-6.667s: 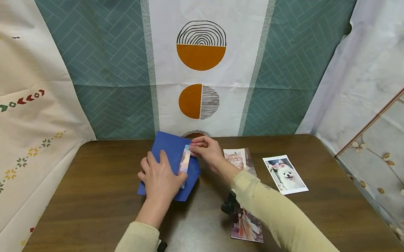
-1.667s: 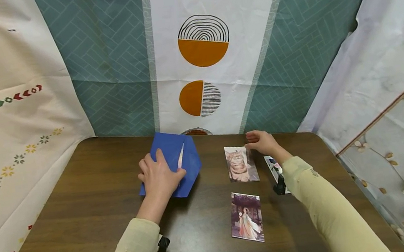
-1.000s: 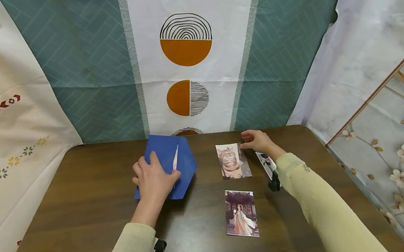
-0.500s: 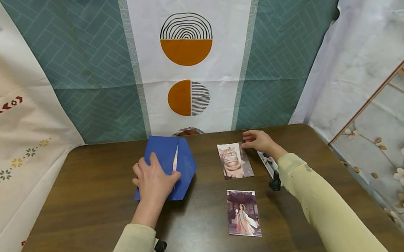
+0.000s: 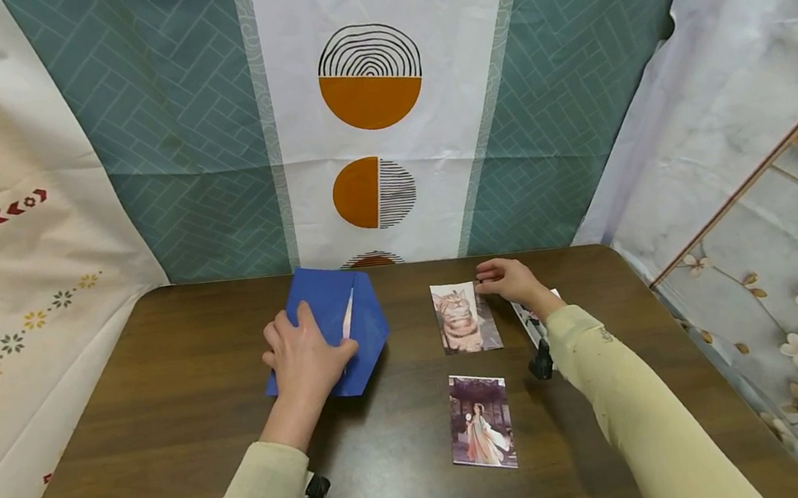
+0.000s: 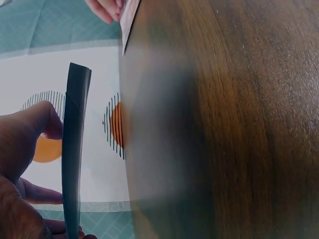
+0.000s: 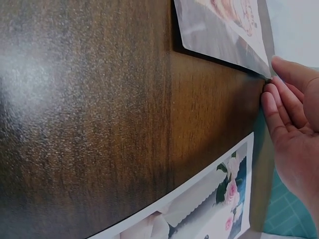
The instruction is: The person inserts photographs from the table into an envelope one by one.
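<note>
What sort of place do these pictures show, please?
Probably an indoor tabletop workspace, though the wider room is hidden. A wooden table shows, with patterned cloths hanging behind it and at both sides, and a printed picture of a robed figure lies on top.

Wood-grained finish on the desk (image 5: 129, 423), finely pebbled and catching a soft sheen. Matt, smooth paper in the envelope (image 5: 325, 287). Smooth printed photo paper in the cat picture (image 5: 457, 321) and robed-figure picture (image 5: 480, 422). Creased cloth in the patterned backdrop (image 5: 386, 142); soft, matt cloth in the right sleeve (image 5: 611, 389).
</note>
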{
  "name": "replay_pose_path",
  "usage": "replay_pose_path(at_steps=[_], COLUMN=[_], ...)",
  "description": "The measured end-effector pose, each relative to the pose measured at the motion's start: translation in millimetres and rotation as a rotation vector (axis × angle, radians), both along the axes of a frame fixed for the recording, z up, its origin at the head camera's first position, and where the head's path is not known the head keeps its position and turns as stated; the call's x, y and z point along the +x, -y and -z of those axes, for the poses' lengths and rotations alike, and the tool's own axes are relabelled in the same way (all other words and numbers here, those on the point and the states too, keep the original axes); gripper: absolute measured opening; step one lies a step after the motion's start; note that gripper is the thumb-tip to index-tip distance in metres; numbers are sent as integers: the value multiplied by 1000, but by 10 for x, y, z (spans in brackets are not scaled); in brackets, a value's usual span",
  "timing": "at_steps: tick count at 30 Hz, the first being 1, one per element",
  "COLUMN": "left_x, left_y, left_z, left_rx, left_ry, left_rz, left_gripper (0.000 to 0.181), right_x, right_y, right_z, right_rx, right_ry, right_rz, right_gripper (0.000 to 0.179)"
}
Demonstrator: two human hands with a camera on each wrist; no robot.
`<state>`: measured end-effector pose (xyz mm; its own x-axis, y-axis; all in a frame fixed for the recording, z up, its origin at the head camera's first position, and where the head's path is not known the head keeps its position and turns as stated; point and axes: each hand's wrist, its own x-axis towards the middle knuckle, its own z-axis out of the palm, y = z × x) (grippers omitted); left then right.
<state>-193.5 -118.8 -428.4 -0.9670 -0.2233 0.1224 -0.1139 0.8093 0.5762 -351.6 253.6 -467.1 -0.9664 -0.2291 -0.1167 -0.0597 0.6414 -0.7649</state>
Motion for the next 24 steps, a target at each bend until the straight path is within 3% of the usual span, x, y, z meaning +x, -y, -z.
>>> replay_pose_path(at_steps=[7,16,24], left_x=[-2,-3,-11], left_y=[-11,-17,-38], left_z=[-1,-4,5], left_rx=[-3,-4,-9], left_ry=[5,14,14], left_rz=[2,7,11], left_gripper=[93,93,93], right_x=[12,-19,26], right_y=[13,84,118], right_z=[5,52,89], right_rx=[6,114,128], right_ry=[-25,-102,-167], right_rz=[-13,-41,-36], right_gripper=[52,45,35])
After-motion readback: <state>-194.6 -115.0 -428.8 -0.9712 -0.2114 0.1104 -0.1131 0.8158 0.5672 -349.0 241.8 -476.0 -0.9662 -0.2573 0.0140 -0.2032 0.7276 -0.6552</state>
